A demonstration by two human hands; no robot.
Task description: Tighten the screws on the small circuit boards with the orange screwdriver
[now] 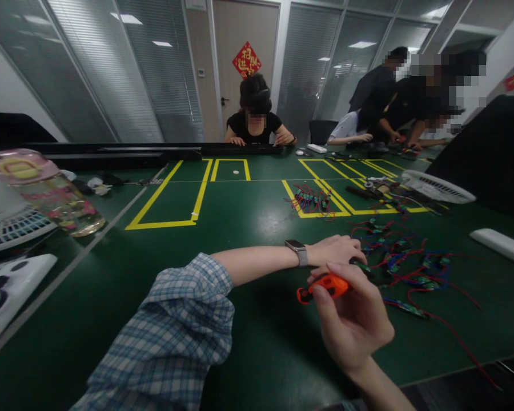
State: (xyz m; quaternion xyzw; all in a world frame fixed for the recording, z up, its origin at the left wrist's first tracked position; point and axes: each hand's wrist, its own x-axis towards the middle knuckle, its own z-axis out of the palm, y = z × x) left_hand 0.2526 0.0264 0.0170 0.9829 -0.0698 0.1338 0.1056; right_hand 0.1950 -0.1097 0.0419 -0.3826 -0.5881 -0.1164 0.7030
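Note:
My right hand [353, 319] is closed around a small orange tool [324, 285], its tip pointing left. My left hand [336, 249], with a watch [297, 252] on the wrist and a plaid sleeve [184, 331] rolled to the elbow, reaches across just behind it; its curled fingers rest on a small dark part at the edge of a heap of green boards with red and blue wires [405, 257]. What the left fingers grip is hidden.
The green table [240, 228] carries yellow tape outlines. A second bundle of wired boards [312, 201] lies further back. A clear bottle [47, 191] and white fan [8, 228] stand at left, another fan [437, 187] at right. People sit at the far side.

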